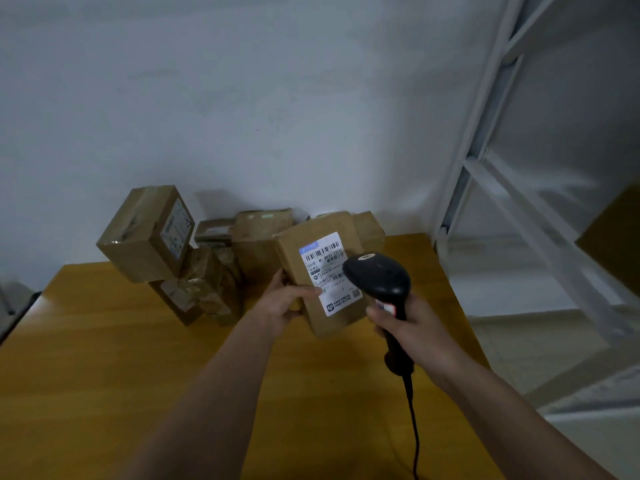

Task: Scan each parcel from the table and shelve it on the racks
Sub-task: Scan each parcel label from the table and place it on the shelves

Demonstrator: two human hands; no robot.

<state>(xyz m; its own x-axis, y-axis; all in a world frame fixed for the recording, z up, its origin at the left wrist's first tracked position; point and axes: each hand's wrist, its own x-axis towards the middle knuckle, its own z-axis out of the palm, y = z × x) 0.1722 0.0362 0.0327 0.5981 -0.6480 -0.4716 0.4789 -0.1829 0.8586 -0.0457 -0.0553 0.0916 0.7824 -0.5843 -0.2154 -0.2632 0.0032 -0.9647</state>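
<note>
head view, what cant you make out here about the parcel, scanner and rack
- Parcel label: head view, text too small and blurred; scanner head covers its right edge.
- Scanner cable: cut off by the bottom edge.
- Rack: motion-blurred, cut by the right edge; contents unclear.
- Right hand: trigger finger hidden behind the handle.

One head-worn view, looking forward and down over the table [104,358] toward the wall. Both hands sit close below, the rack [502,202] edging in at right.
</note>
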